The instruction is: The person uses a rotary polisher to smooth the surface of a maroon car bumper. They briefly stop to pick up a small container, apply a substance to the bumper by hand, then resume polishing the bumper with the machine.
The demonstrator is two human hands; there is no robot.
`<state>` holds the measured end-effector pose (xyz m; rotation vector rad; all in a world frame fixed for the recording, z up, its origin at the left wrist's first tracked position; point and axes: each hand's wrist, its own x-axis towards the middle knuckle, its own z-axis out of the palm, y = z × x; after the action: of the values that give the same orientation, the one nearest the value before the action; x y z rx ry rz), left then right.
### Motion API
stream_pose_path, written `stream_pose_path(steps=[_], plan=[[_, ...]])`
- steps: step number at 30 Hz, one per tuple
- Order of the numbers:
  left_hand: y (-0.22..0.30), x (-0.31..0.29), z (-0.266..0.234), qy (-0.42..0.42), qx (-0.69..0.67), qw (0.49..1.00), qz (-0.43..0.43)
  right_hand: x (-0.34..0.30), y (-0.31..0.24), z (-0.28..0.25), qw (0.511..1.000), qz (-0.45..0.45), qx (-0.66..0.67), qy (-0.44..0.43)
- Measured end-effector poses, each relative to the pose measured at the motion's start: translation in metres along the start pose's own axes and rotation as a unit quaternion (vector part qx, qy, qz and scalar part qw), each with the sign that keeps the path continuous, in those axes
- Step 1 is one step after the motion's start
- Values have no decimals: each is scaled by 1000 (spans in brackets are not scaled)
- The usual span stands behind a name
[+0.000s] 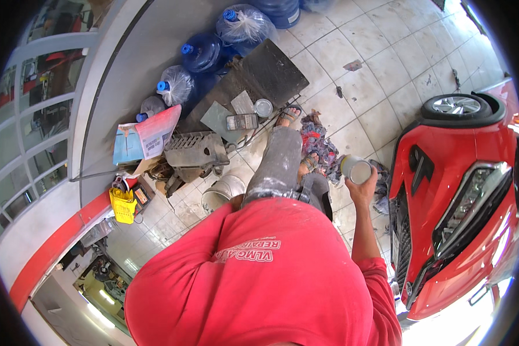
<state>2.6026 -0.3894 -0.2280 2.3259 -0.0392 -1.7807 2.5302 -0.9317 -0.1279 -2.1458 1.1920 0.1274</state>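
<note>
My right hand (365,183) is wrapped round a small round can (358,170), holding it out to the right of my legs. The can's round end facing me is plain pale grey; whether that is a lid or its contents I cannot tell. My left arm bends in toward my hip, and only a bit of my left hand (236,202) shows beside my dusty grey trousers, its fingers hidden. Near that hand is a whitish bucket (224,193). Crumpled dark rags (323,141) lie on the floor by my sandalled feet, short of the can.
A red car (444,202) with a headlight and wheel stands at the right. Ahead to the left, a dark bench (271,72) bears a phone (242,121), flat plates and a round tin (263,108). Behind it stand several blue water jugs (202,52). A yellow bag (123,205) hangs further left.
</note>
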Motion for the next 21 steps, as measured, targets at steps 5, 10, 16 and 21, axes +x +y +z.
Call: stream_pose_path(steps=[5,10,16,21], plan=[[47,34,-54,-27,16,995,91,-87,76,-31,993,95,23,67],[97,83,-132,-79,199,966,146,-184,99,-32,933,295,49,199],[175,151,-234,-115,414,882,193,-288,55,17,794,462,120,377],[270,207,-304,-235,520,793,215,-345,-3,80,664,536,223,471]])
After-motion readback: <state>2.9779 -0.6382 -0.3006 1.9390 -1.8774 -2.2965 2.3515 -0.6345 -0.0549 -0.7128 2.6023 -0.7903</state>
